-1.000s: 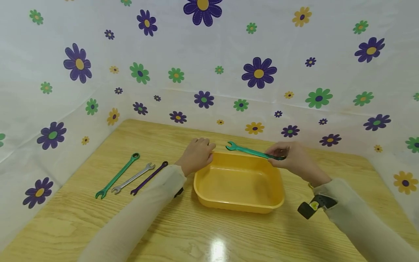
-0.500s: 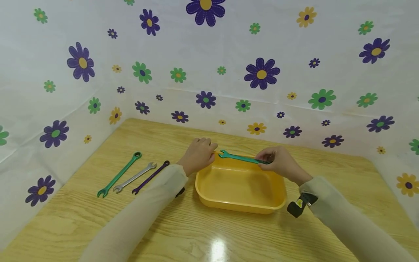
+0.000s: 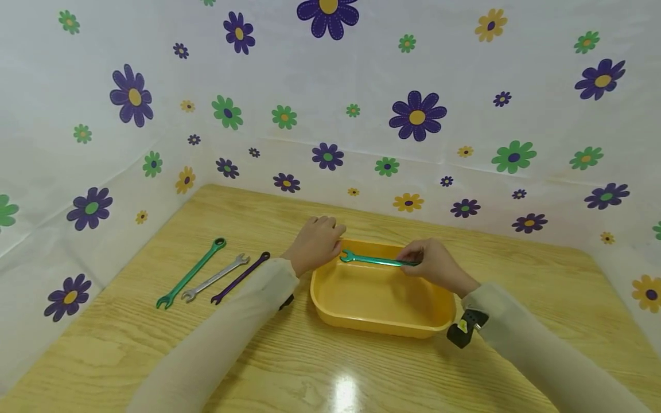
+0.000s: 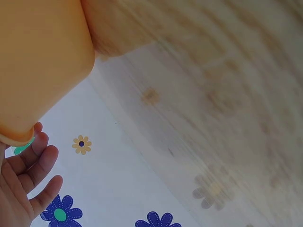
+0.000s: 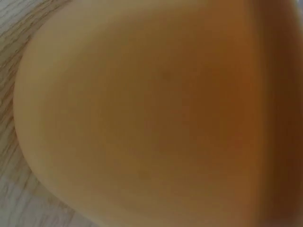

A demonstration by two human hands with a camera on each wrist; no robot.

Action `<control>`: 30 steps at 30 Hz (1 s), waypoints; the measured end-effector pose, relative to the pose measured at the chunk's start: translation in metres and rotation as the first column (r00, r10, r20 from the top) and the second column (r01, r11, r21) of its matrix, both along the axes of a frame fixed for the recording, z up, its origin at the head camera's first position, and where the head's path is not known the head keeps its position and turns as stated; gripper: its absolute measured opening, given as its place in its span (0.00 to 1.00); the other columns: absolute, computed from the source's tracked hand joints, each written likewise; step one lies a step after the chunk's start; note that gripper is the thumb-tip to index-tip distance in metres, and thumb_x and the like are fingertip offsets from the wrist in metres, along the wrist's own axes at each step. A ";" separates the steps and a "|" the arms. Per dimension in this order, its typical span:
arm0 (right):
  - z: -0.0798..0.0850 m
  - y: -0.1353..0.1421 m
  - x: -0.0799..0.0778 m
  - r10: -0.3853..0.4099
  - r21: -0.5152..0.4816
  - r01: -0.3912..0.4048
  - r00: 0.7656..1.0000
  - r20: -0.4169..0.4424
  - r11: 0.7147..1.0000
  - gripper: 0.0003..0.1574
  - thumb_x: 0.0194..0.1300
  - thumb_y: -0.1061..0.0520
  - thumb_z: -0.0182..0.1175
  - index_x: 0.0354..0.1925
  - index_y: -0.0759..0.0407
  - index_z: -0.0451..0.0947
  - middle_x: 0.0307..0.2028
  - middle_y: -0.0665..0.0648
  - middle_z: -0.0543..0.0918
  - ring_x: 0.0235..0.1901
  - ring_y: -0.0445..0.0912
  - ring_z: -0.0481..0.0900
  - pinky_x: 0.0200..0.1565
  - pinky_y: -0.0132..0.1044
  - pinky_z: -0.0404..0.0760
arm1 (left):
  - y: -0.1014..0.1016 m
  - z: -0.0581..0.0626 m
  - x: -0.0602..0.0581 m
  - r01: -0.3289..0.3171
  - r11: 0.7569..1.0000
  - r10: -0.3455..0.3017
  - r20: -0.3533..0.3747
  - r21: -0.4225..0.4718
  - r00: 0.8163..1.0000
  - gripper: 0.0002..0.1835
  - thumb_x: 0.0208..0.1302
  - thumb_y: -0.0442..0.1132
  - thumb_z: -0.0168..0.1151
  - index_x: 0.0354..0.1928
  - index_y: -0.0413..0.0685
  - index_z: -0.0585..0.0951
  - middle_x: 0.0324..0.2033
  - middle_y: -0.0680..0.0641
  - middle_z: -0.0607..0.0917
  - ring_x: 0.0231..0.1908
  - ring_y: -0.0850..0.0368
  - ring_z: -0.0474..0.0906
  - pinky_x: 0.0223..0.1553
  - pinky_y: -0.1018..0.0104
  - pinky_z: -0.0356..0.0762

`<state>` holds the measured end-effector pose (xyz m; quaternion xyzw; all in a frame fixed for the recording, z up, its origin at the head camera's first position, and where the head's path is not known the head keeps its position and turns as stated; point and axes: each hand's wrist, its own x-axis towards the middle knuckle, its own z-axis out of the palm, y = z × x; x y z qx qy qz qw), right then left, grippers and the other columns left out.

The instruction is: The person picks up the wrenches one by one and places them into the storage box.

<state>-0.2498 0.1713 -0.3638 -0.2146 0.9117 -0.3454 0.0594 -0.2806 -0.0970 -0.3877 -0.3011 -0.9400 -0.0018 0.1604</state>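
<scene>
In the head view, my right hand [image 3: 435, 265] pinches one end of a green combination wrench [image 3: 374, 261]. The wrench lies level over the far part of a yellow plastic basin [image 3: 379, 328], its open-jaw end pointing left. At the basin's far left corner, my left hand [image 3: 316, 244] holds the rim. From the left wrist view, the fingers of that hand [image 4: 31, 172] bend at the rim, outside the basin wall [image 4: 42, 56]. Only the blurred basin wall [image 5: 142, 113] and some table fill the right wrist view; the right hand and wrench are hidden there.
Left of the basin lie three more wrenches on the wooden table [image 3: 289, 367]: a green one [image 3: 191, 273], a silver one [image 3: 216, 278] and a purple one [image 3: 240, 278]. A white flowered cloth [image 3: 351, 74] hangs behind and at the sides.
My right hand has carried the green wrench left and toward me, from behind the basin's far rim to over its inside. The left hand has stayed at the rim.
</scene>
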 end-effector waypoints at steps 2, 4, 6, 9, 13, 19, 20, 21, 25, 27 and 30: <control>-0.001 -0.002 0.001 -0.005 0.017 0.005 1.000 -0.006 1.000 0.08 0.52 0.66 0.66 0.34 0.65 0.84 0.29 0.59 0.83 0.28 0.43 0.74 0.33 0.29 0.75 | 0.000 0.000 0.000 -0.002 1.000 0.002 0.001 -0.004 1.000 0.07 0.64 0.41 0.53 0.39 0.48 0.77 0.31 0.48 0.78 0.34 0.54 0.75 0.43 0.59 0.74; -0.004 -0.004 0.001 -0.007 0.027 0.008 1.000 -0.007 1.000 0.08 0.51 0.67 0.66 0.34 0.65 0.84 0.28 0.58 0.82 0.27 0.42 0.73 0.32 0.29 0.75 | 0.000 -0.001 0.000 -0.004 1.000 0.004 0.005 -0.006 1.000 0.07 0.64 0.41 0.53 0.39 0.48 0.77 0.31 0.48 0.78 0.34 0.53 0.75 0.43 0.59 0.74; -0.006 -0.005 0.001 -0.005 0.031 0.005 1.000 -0.009 1.000 0.08 0.51 0.67 0.66 0.34 0.66 0.84 0.27 0.58 0.81 0.26 0.42 0.73 0.31 0.28 0.74 | 0.001 -0.001 0.000 -0.009 1.000 0.010 0.012 -0.010 1.000 0.08 0.64 0.41 0.53 0.39 0.48 0.77 0.31 0.48 0.78 0.34 0.53 0.75 0.43 0.59 0.74; -0.008 -0.007 0.002 0.002 0.030 -0.001 1.000 -0.017 1.000 0.08 0.51 0.67 0.66 0.33 0.66 0.84 0.26 0.58 0.81 0.26 0.42 0.72 0.30 0.28 0.73 | 0.001 0.000 0.001 -0.010 1.000 0.010 0.018 -0.009 1.000 0.08 0.64 0.41 0.52 0.40 0.48 0.77 0.31 0.48 0.78 0.34 0.53 0.75 0.42 0.59 0.74; -0.010 -0.010 0.001 0.008 0.041 -0.006 0.999 -0.036 0.999 0.07 0.51 0.68 0.66 0.33 0.67 0.84 0.25 0.58 0.81 0.25 0.41 0.71 0.29 0.27 0.72 | 0.001 0.001 0.000 -0.011 1.000 0.011 0.016 -0.013 1.000 0.07 0.64 0.41 0.52 0.39 0.48 0.77 0.31 0.48 0.77 0.33 0.54 0.74 0.42 0.60 0.73; -0.013 -0.013 0.002 0.006 0.049 -0.004 0.999 -0.048 0.999 0.07 0.51 0.68 0.66 0.33 0.68 0.84 0.25 0.59 0.81 0.24 0.41 0.71 0.28 0.28 0.71 | 0.001 0.001 0.000 -0.013 1.000 0.013 0.020 -0.019 1.000 0.08 0.64 0.41 0.53 0.39 0.48 0.77 0.31 0.48 0.77 0.33 0.54 0.74 0.41 0.60 0.73; -0.013 -0.014 0.002 0.002 0.051 0.000 0.999 -0.049 0.999 0.07 0.51 0.68 0.66 0.33 0.67 0.84 0.25 0.59 0.81 0.24 0.41 0.71 0.28 0.28 0.71 | 0.001 0.001 0.000 -0.012 1.000 0.013 0.019 -0.019 1.000 0.08 0.64 0.41 0.53 0.39 0.48 0.77 0.31 0.48 0.77 0.33 0.54 0.74 0.41 0.60 0.73; -0.014 -0.015 0.002 -0.001 0.057 0.004 0.999 -0.051 0.998 0.07 0.52 0.67 0.66 0.33 0.67 0.84 0.25 0.58 0.81 0.24 0.41 0.71 0.28 0.28 0.71 | 0.001 0.001 0.000 -0.012 1.000 0.012 0.018 -0.020 1.000 0.07 0.64 0.41 0.53 0.39 0.48 0.77 0.31 0.48 0.77 0.33 0.54 0.74 0.41 0.60 0.73; -0.017 -0.017 0.002 -0.020 0.080 0.025 0.998 -0.063 0.996 0.07 0.51 0.66 0.67 0.33 0.66 0.84 0.26 0.57 0.81 0.25 0.42 0.71 0.29 0.29 0.72 | 0.001 0.000 0.000 -0.008 1.000 0.008 0.007 -0.024 1.000 0.07 0.64 0.42 0.53 0.39 0.48 0.77 0.31 0.48 0.77 0.33 0.54 0.73 0.41 0.61 0.73; -0.019 -0.017 0.002 -0.019 0.093 0.026 0.997 -0.078 0.995 0.07 0.51 0.66 0.67 0.32 0.65 0.84 0.26 0.57 0.81 0.25 0.42 0.71 0.30 0.29 0.72 | 0.001 0.000 0.000 -0.006 1.000 0.006 0.005 -0.021 1.000 0.07 0.64 0.41 0.53 0.39 0.47 0.77 0.31 0.48 0.77 0.33 0.54 0.73 0.41 0.61 0.73; -0.022 -0.017 0.001 -0.023 0.110 0.033 0.995 -0.095 0.993 0.06 0.51 0.66 0.67 0.32 0.65 0.84 0.26 0.57 0.81 0.26 0.42 0.72 0.30 0.30 0.71 | 0.000 0.000 0.001 -0.003 1.000 0.003 0.007 -0.013 1.000 0.07 0.64 0.41 0.53 0.39 0.47 0.77 0.30 0.48 0.77 0.32 0.54 0.73 0.41 0.60 0.73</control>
